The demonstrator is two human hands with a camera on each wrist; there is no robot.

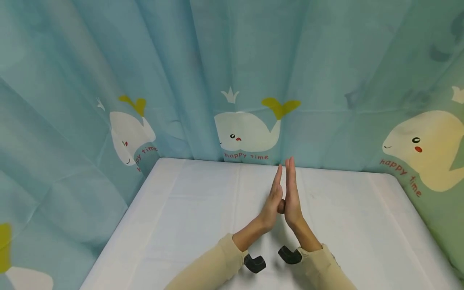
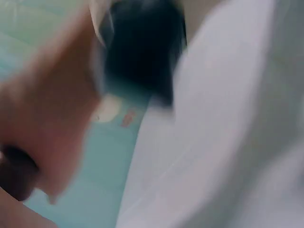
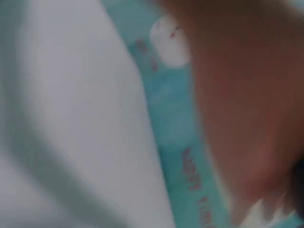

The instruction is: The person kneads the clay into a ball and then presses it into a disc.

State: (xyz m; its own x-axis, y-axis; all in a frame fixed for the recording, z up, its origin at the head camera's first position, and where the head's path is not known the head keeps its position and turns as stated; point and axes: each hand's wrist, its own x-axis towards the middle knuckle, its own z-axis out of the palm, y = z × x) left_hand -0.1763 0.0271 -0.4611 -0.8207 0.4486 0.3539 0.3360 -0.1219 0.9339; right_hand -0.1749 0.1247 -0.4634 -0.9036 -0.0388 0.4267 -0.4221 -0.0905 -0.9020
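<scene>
A small brown ball [image 1: 281,206] sits between the two palms, over the white table. My left hand [image 1: 271,205] is on its left side, its fingers straight and pointing away from me. From the other side my right hand [image 1: 292,197] faces it with straight fingers, so the palms sandwich the ball. The fingertips stand slightly apart. In the left wrist view, which is blurred, the ball [image 2: 18,173] looks dark between the palms. Only a dark edge of the ball [image 3: 298,185] shows at the right border of the right wrist view.
The white table [image 1: 188,209] reaches back to a blue-green curtain [image 1: 174,72] printed with whales. A black wrist camera [image 1: 255,264] is worn on the left forearm, and another black wrist camera [image 1: 290,255] on the right. Both sleeves are beige.
</scene>
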